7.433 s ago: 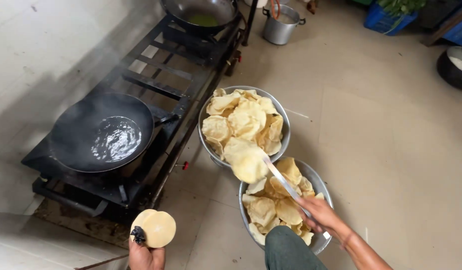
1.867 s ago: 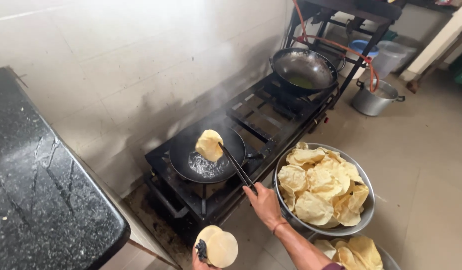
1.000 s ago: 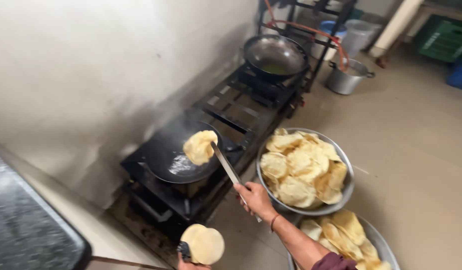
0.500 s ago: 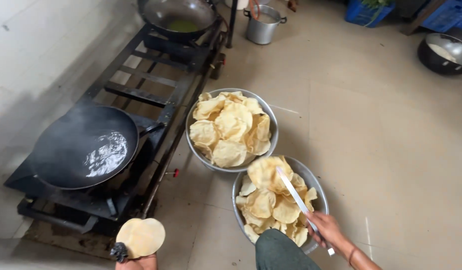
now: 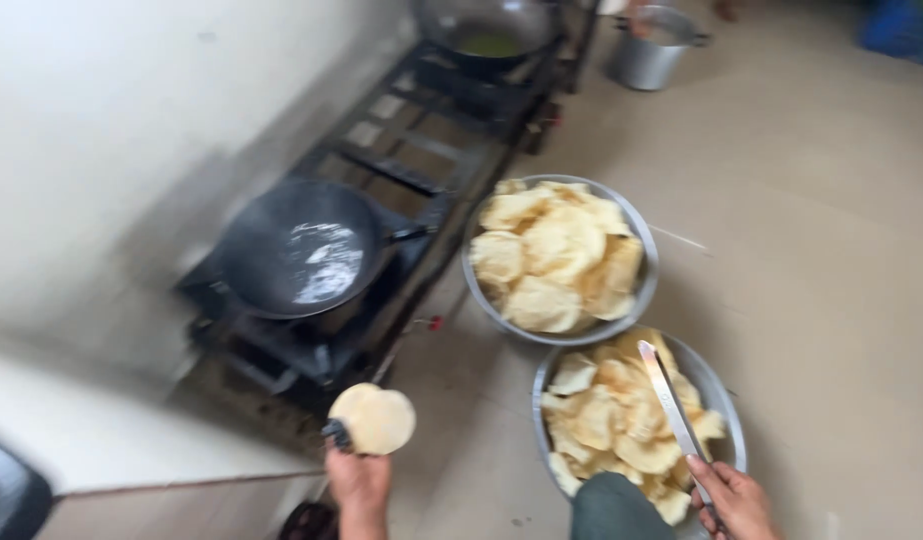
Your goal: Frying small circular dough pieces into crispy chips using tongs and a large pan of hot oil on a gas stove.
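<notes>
A: Where are the hands, relative to the black pan (image 5: pixel 299 250) on the stove (image 5: pixel 381 200)?

B: The left hand (image 5: pixel 358 480), just below the pan, pinches a stack of pale raw discs (image 5: pixel 373 419).

A: And the right?

B: The right hand (image 5: pixel 736 500), well right of the pan, closes its fingers round metal tongs (image 5: pixel 671 405) over the near bowl (image 5: pixel 733 420) of fried crisps (image 5: pixel 611 430).

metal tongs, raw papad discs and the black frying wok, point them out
metal tongs (image 5: pixel 667 400), head view, mid blade
raw papad discs (image 5: pixel 375 420), head view, top disc's face
black frying wok (image 5: pixel 271 230), head view, bare inner wall
</notes>
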